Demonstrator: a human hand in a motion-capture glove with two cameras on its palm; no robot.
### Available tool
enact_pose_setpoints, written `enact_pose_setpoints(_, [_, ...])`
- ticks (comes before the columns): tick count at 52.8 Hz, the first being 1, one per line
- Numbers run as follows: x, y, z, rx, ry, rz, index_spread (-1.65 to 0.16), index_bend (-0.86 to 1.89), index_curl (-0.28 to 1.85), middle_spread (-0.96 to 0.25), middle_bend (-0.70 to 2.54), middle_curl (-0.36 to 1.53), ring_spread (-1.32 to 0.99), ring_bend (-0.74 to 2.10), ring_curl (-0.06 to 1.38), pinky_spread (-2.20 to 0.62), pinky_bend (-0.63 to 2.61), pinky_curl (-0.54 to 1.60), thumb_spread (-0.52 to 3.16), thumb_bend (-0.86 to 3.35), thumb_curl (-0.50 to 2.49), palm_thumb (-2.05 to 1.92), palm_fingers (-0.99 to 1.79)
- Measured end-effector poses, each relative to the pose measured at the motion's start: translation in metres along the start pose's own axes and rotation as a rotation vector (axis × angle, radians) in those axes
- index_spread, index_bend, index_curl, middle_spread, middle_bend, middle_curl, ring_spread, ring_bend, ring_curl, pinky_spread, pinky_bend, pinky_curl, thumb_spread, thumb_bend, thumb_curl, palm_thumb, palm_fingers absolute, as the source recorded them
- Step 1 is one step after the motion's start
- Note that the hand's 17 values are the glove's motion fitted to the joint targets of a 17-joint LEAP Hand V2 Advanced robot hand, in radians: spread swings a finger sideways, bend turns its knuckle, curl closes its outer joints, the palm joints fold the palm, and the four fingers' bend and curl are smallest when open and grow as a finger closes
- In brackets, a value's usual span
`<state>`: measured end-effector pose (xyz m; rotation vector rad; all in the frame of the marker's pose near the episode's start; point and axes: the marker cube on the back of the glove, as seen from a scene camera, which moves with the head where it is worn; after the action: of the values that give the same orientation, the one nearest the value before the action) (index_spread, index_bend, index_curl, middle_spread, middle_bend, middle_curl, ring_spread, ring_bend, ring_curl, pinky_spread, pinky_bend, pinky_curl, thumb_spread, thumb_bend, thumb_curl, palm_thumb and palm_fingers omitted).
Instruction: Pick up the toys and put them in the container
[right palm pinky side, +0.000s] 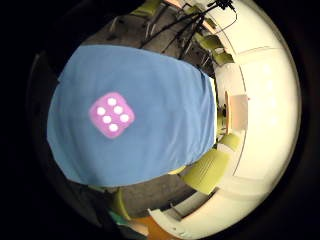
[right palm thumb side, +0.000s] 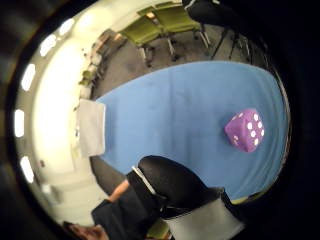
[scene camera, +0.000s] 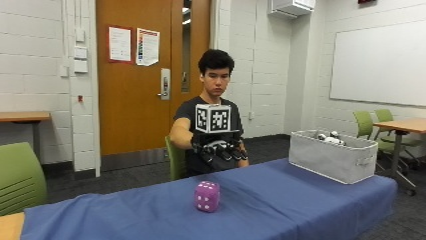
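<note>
Purple die (scene camera: 207, 196) sits alone on blue counter (scene camera: 279, 205), not picked yet. Gloved right hand (scene camera: 218, 148) hovers above and behind it, fingers (scene camera: 226, 152) loosely spread, holding nothing. Grey container (scene camera: 333, 155) well apart (some toys apparently already inside).

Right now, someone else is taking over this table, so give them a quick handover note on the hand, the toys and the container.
Gloved right hand: raised above the blue-covered table, holding nothing, fingers hanging loosely curled.
Purple die: sits alone on the cloth, below and in front of the hand, untouched.
Grey container: on the table's end, apart from the die; something light-coloured shows over its rim, too small to identify.
Left: grasp the die and put it in the container.
</note>
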<state>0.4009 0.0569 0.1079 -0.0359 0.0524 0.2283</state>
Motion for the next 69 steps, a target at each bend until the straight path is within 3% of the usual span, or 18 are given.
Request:
enact_pose_setpoints(16, [0.027,-0.005,0.103,-0.147,0.017,0.051,-0.38,0.18,0.4,-0.15,0.15,0.32,-0.18,0.14,0.21,0.02,0.74,0.35,0.94,-0.08,0.19,-0.11,-0.12])
enact_pose_setpoints(31, [0.053,0.007,0.126,-0.171,0.07,0.089,-0.39,0.18,0.4,-0.14,0.13,0.28,-0.16,0.15,0.18,-0.01,0.95,0.4,0.98,-0.06,0.2,-0.07,-0.09])
enact_pose_setpoints(41, [0.078,0.023,0.139,-0.158,-0.034,0.131,-0.4,0.27,0.44,-0.13,0.09,0.23,-0.21,0.21,0.21,-0.15,1.02,0.41,1.03,-0.01,0.23,0.01,-0.02])
enact_pose_setpoints(58, [0.073,0.022,0.133,-0.071,-0.04,0.135,-0.4,0.76,0.61,-0.18,0.19,0.18,-0.41,0.36,0.26,-0.31,0.89,0.34,1.2,0.04,0.27,0.21,0.43])
enact_pose_setpoints(69, [0.068,0.023,0.122,0.017,-0.021,0.107,-0.34,0.76,0.67,-0.26,0.4,0.28,-0.5,0.53,0.3,-0.38,0.73,0.3,1.33,0.15,0.33,0.44,0.84])
